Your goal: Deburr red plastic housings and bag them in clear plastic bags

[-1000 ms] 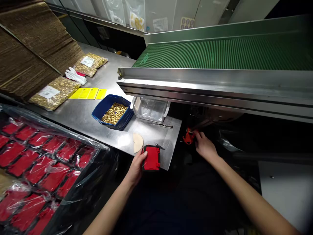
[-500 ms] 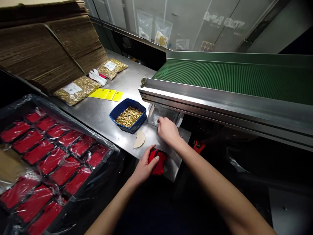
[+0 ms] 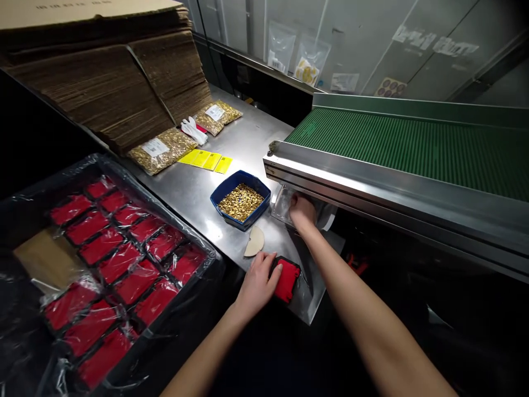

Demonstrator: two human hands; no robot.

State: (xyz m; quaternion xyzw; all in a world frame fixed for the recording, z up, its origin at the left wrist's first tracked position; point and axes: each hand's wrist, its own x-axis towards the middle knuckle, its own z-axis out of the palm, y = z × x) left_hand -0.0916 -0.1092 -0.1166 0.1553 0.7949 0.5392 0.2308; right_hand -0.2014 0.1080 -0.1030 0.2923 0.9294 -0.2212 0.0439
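Note:
My left hand (image 3: 259, 281) grips the left side of a red and black part (image 3: 286, 279) lying at the near end of the metal table. Beyond it, my right hand (image 3: 303, 212) reaches into a clear plastic tray (image 3: 281, 205) beside the conveyor. Its fingers are bent together, and what they pinch, if anything, is hidden. To the left of that tray stands a blue bin (image 3: 265, 208) holding many small gold-coloured pieces. A beige half-round disc (image 3: 254, 241) lies between the bin and my left hand.
A green ribbed conveyor (image 3: 372, 138) with a metal side rail runs to the right. At left, a plastic-lined crate (image 3: 185, 231) holds several red parts. Behind are stacked cardboard (image 3: 103, 88), bags of gold pieces (image 3: 165, 150), white gloves (image 3: 193, 130) and yellow labels (image 3: 205, 160).
My right hand has moved farther into the clear tray, partly under the conveyor rail. The red part now lies flatter and shows more of its face. The whole view has shifted.

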